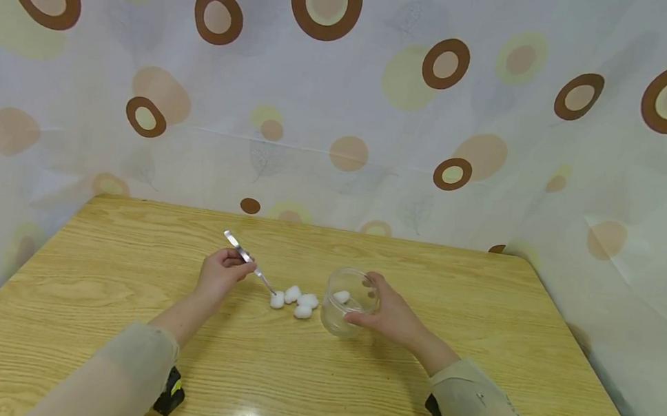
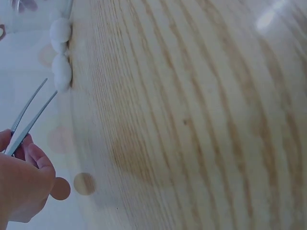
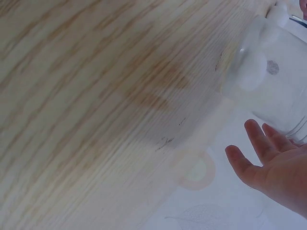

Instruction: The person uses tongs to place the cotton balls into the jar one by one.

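Note:
My left hand (image 1: 220, 276) pinches a pair of metal tweezers (image 1: 248, 261) between thumb and fingers. Their tips point down at the leftmost of several white cotton balls (image 1: 277, 300) on the table. In the left wrist view the two tweezer arms (image 2: 32, 118) stand apart, the tips close beside the nearest cotton ball (image 2: 62, 76). At the right of the cluster, my right hand (image 1: 386, 311) grips a clear jar (image 1: 335, 320) round its side, thumb in front. One cotton ball (image 3: 252, 71) shows inside the jar.
The wooden table (image 1: 262, 380) ends at the back against a patterned curtain (image 1: 214, 165), which also hangs at both sides. Under the left sleeve a black and yellow object (image 1: 170, 393) shows, and a dark piece (image 1: 435, 409) shows beside the right sleeve.

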A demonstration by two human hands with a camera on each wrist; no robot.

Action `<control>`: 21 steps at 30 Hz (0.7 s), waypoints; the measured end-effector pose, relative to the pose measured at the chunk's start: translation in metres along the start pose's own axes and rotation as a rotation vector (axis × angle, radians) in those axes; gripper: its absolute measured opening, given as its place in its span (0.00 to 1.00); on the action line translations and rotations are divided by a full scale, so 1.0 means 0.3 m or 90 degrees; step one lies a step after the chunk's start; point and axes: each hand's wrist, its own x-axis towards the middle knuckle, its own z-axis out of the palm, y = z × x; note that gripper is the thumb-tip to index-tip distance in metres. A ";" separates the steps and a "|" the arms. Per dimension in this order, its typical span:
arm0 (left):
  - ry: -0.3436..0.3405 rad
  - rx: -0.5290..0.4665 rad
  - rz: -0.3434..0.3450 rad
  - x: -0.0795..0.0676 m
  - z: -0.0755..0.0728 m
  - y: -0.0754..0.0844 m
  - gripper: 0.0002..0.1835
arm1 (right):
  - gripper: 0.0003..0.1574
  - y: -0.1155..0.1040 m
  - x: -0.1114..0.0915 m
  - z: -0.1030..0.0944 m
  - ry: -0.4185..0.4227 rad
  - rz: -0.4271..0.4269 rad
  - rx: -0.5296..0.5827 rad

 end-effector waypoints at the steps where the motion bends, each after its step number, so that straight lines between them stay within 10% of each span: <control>1: 0.001 0.001 -0.001 -0.001 0.000 -0.002 0.17 | 0.60 0.000 0.000 0.000 0.000 -0.001 -0.001; 21: 0.020 0.086 0.025 0.009 0.009 -0.038 0.13 | 0.59 -0.004 -0.002 -0.001 0.002 -0.005 -0.011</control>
